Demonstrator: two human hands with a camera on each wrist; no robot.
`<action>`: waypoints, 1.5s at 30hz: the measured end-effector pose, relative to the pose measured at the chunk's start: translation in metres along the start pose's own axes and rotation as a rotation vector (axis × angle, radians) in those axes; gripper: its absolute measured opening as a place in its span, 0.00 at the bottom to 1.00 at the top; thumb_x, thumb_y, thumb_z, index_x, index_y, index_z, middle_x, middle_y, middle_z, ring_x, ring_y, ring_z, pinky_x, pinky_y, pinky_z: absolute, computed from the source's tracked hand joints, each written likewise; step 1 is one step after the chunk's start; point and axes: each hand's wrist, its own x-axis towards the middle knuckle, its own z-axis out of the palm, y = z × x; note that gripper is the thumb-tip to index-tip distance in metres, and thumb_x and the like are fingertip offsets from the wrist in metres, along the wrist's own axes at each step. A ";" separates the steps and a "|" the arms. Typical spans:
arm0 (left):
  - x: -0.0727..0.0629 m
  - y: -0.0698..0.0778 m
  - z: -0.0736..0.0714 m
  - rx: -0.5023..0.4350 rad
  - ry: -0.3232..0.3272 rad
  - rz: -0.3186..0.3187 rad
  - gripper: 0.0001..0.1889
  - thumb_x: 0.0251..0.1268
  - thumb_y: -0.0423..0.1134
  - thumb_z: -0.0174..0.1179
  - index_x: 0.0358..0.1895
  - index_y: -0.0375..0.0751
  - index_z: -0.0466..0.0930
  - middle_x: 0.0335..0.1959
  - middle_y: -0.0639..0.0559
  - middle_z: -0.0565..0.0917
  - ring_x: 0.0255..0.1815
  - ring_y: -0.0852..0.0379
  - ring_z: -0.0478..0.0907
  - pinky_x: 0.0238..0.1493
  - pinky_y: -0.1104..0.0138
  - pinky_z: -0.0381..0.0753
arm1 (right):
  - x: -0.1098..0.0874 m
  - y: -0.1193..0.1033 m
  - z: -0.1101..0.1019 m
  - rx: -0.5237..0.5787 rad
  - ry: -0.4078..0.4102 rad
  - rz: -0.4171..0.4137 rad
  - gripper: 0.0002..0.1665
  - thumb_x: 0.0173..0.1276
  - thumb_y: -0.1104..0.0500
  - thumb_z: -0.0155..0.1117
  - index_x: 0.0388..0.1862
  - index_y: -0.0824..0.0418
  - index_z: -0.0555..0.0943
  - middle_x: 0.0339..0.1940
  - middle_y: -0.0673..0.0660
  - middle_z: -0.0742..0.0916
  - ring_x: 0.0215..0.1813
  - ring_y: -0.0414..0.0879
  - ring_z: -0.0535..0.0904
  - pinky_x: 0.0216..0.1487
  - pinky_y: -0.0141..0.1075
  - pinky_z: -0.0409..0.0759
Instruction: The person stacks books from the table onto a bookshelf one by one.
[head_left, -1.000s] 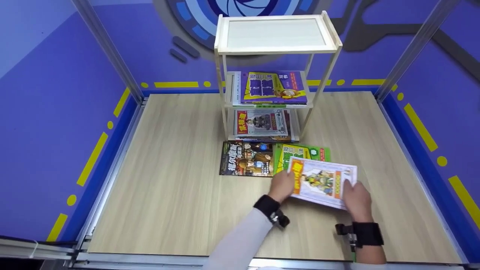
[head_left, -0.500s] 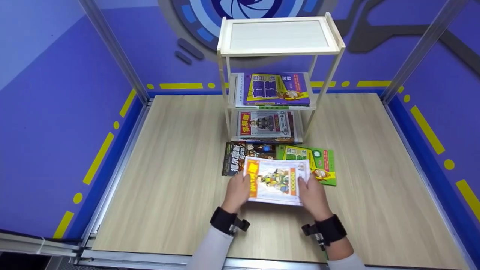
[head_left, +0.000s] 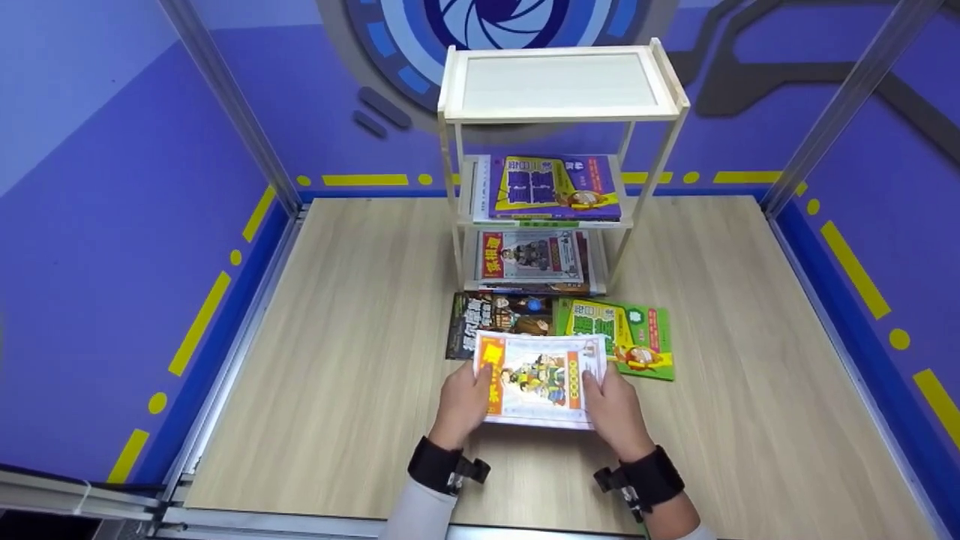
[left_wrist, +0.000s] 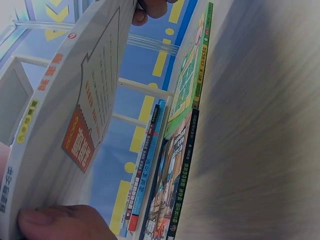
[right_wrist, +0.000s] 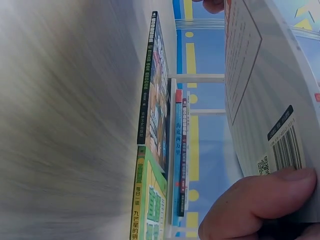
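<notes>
A white book (head_left: 536,382) with an orange strip and a cartoon group on its cover is held up over the table, face up. My left hand (head_left: 461,401) grips its left edge and my right hand (head_left: 619,409) its right edge, thumbs on the cover. The right wrist view shows its back cover with a barcode (right_wrist: 286,150). Just behind it lie a dark comic-style book (head_left: 469,322), partly covered in the head view, and a green book (head_left: 649,341), side by side on the table.
A pale wooden rack (head_left: 559,82) stands behind those books. Its middle shelf bears a purple book (head_left: 555,187) on a pile; on the bottom shelf lies a grey-covered book (head_left: 532,256) atop others. Purple wall panels (head_left: 112,247) enclose the table (head_left: 337,360) at back and sides.
Both hands have carried the white book left from over the green book to in front of the rack, then slightly lower and nearer. The head view has shifted a little.
</notes>
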 end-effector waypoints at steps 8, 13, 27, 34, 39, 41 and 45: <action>-0.002 0.001 0.002 -0.017 -0.018 -0.023 0.18 0.85 0.47 0.51 0.53 0.36 0.83 0.28 0.51 0.81 0.27 0.58 0.77 0.28 0.67 0.74 | -0.002 -0.002 -0.002 -0.003 -0.019 0.031 0.28 0.85 0.52 0.53 0.74 0.69 0.69 0.50 0.64 0.87 0.42 0.48 0.83 0.39 0.36 0.79; -0.004 0.006 0.000 -0.043 -0.035 -0.047 0.19 0.85 0.48 0.51 0.56 0.35 0.82 0.30 0.50 0.84 0.27 0.58 0.80 0.27 0.67 0.76 | -0.005 -0.006 -0.006 -0.017 -0.019 0.052 0.29 0.86 0.51 0.51 0.74 0.69 0.67 0.49 0.63 0.87 0.41 0.47 0.83 0.36 0.33 0.78; -0.011 0.026 -0.011 -0.031 -0.031 0.004 0.20 0.86 0.49 0.49 0.56 0.34 0.80 0.30 0.50 0.81 0.27 0.58 0.78 0.25 0.69 0.75 | -0.014 -0.024 -0.023 -0.075 0.016 -0.003 0.33 0.87 0.50 0.49 0.79 0.69 0.62 0.52 0.65 0.86 0.41 0.48 0.83 0.39 0.36 0.80; -0.004 0.037 -0.022 -0.028 -0.037 0.021 0.19 0.86 0.49 0.49 0.57 0.36 0.81 0.31 0.49 0.82 0.27 0.57 0.79 0.26 0.68 0.78 | -0.010 -0.034 -0.029 -0.082 0.027 -0.026 0.32 0.87 0.49 0.49 0.77 0.69 0.64 0.49 0.64 0.86 0.40 0.48 0.82 0.37 0.35 0.79; 0.005 0.050 -0.030 -0.016 -0.038 0.054 0.20 0.86 0.49 0.50 0.56 0.35 0.81 0.31 0.48 0.83 0.28 0.56 0.80 0.27 0.66 0.78 | -0.001 -0.042 -0.033 -0.125 0.072 -0.080 0.26 0.86 0.50 0.51 0.69 0.70 0.70 0.41 0.63 0.85 0.36 0.49 0.83 0.33 0.35 0.80; 0.009 0.054 -0.033 -0.004 -0.034 0.072 0.20 0.86 0.49 0.50 0.57 0.34 0.81 0.32 0.48 0.83 0.29 0.56 0.80 0.28 0.67 0.79 | 0.003 -0.047 -0.036 -0.154 0.094 -0.099 0.25 0.86 0.51 0.51 0.66 0.71 0.71 0.39 0.64 0.85 0.35 0.49 0.82 0.32 0.36 0.79; 0.017 0.063 -0.038 -0.003 -0.039 0.073 0.21 0.86 0.50 0.51 0.61 0.35 0.78 0.35 0.48 0.84 0.31 0.57 0.82 0.30 0.66 0.81 | 0.013 -0.061 -0.042 -0.208 0.132 -0.131 0.26 0.85 0.49 0.53 0.62 0.73 0.72 0.36 0.63 0.84 0.33 0.51 0.81 0.31 0.38 0.78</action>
